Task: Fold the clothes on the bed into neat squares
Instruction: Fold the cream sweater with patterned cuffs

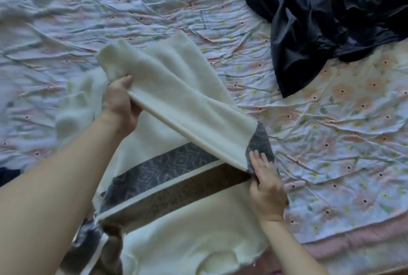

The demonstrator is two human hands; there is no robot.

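Note:
A cream fleece garment [176, 226] with grey patterned and brown bands lies across the near middle of the bed. Its cream sleeve [176, 95] is lifted and drawn diagonally over the body. My left hand [120, 102] grips the sleeve near its upper end, thumb on top. My right hand [265, 184] lies with straight fingers on the grey patterned fold at the sleeve's lower end, at the garment's right edge. A crumpled dark navy garment [326, 20] sits at the far right of the bed.
The bed carries a wrinkled floral sheet [353, 131] in pale blue and peach. Its pink border [344, 243] runs along the near right edge. Something dark [8, 175] shows at the left edge.

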